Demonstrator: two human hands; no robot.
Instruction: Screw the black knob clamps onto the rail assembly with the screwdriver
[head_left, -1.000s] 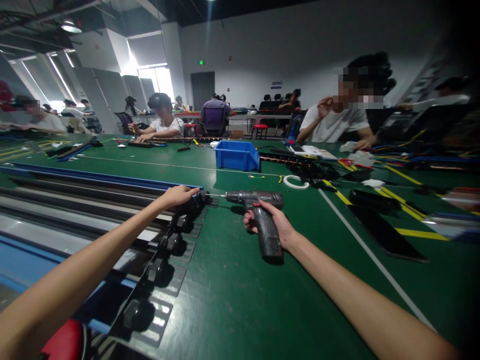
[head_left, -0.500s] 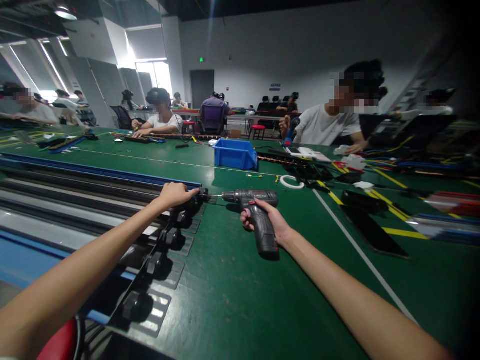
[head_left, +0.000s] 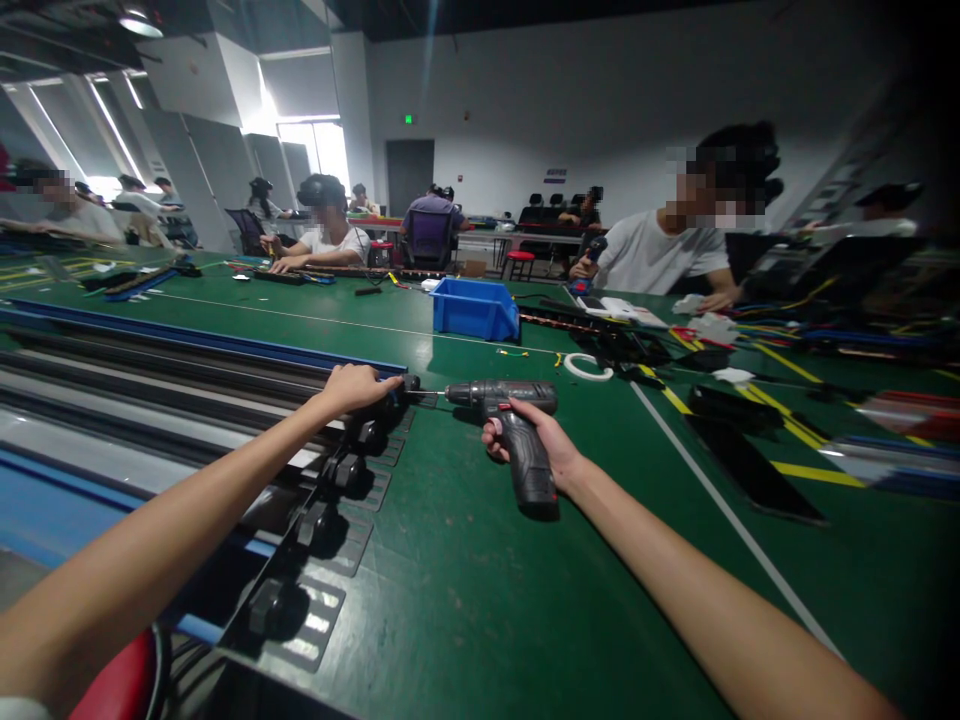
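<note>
My right hand (head_left: 540, 440) is wrapped round the grip of a black cordless drill (head_left: 521, 396), with a finger at its trigger. The drill lies level, its long thin bit (head_left: 426, 392) pointing left to the far end of a frame. That frame is a long assembly of black, silver and blue rails (head_left: 187, 375), with black knobs (head_left: 349, 472) and slotted grey plates (head_left: 322, 605) along its right end. My left hand (head_left: 354, 388) is closed over the frame's far right corner, one finger reaching to the last black knob (head_left: 409, 384). Its underside fingers are hidden.
Beyond the drill stands a blue bin (head_left: 474, 310) on the green table (head_left: 480, 590). A white ring (head_left: 588, 367), a dark flat panel (head_left: 754, 470) and coloured wires lie to the right. Co-workers sit across the table; one in a white shirt (head_left: 652, 252) holds another power tool.
The view has shifted slightly, so the surroundings sit a little further right. Both hands and the drill stay nearly in place. Across the table, the co-worker's raised hand has come down onto the power tool.
</note>
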